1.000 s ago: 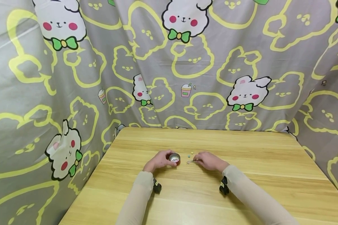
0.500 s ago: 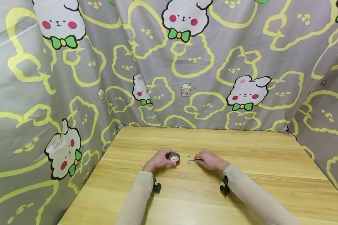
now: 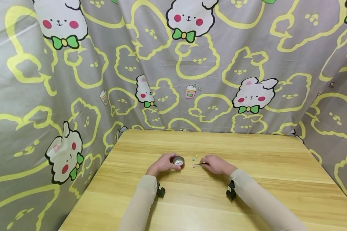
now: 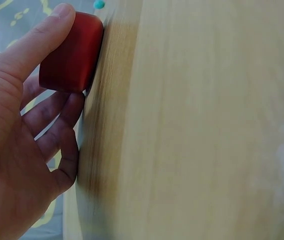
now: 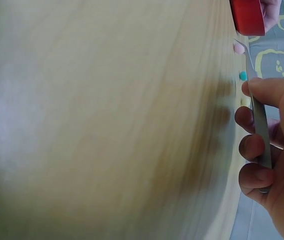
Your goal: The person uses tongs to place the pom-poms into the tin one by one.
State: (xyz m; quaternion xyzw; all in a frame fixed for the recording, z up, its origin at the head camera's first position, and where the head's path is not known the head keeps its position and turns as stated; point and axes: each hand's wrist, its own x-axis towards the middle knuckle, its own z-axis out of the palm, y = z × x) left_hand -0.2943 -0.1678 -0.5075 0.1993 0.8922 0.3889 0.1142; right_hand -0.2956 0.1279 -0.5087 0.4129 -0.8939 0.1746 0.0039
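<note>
My left hand (image 3: 164, 163) grips a small round tin (image 3: 182, 166) between thumb and fingers. The tin has a red outside (image 4: 74, 55) and a silvery inside; its mouth faces up, and it stands at the tabletop. To its right, my right hand (image 3: 215, 164) holds metal tweezers (image 5: 260, 125), fingers curled round the shaft. The tips point left, toward the tin, and lie right at a pink bead (image 5: 239, 48) low over the wood. Just beyond are a teal bead (image 3: 193, 159) and a pale yellow bead (image 3: 196, 156). What lies in the tin is too small to make out.
Both hands work over a wide wooden table (image 3: 219, 205). Behind it and along both sides hangs a grey curtain (image 3: 167, 64) with cartoon prints. A black wrist camera (image 3: 161, 190) sits on the left forearm, another camera (image 3: 231, 190) on the right.
The tweezer tips and the pink bead at them have shifted slightly right, away from the tin, since the first frame. My left hand and the tin stay in place.
</note>
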